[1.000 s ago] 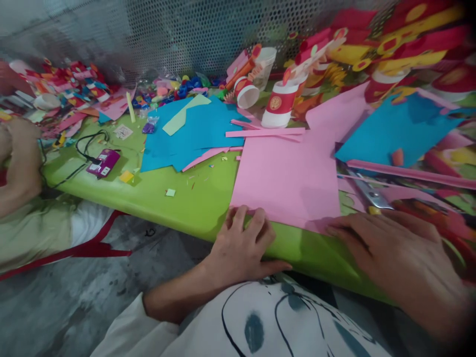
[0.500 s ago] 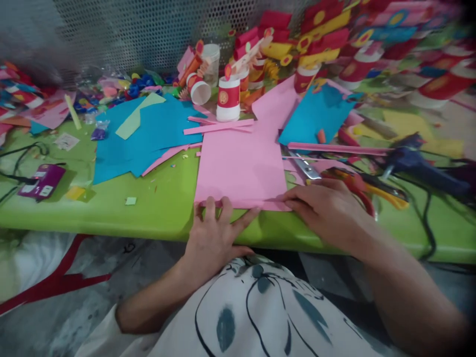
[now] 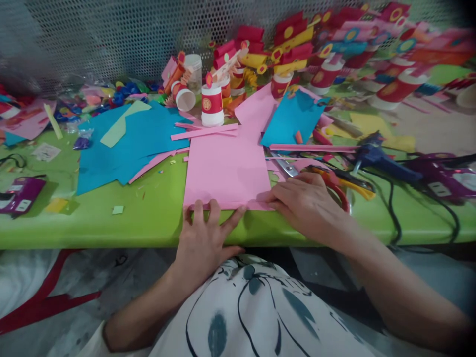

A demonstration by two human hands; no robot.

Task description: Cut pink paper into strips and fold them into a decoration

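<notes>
A pink sheet of paper (image 3: pixel 228 171) lies flat at the table's front edge, with a narrow fold or strip along its near side. My left hand (image 3: pixel 204 228) rests its spread fingertips on the left part of that side, thumb out over the table edge. At the near right corner, my right hand (image 3: pixel 305 206) has its fingers pressed together on the paper; the fingertips partly hide the corner. Loose pink strips (image 3: pixel 204 132) lie across the far end of the sheet. Scissors with red handles (image 3: pixel 338 194) are partly behind my right hand, one metal blade showing.
Blue sheets (image 3: pixel 137 141) lie on the left and another blue sheet (image 3: pixel 293 119) on the right. A white-and-red cup (image 3: pixel 212 106) stands behind the paper, with several decorated cups further right. A glue gun (image 3: pixel 383 158) with cables lies at right. A purple box (image 3: pixel 22 195) sits far left.
The view has shifted to the right, so everything appears further left and a second purple box shows at right. Both hands stay on the paper's near edge.
</notes>
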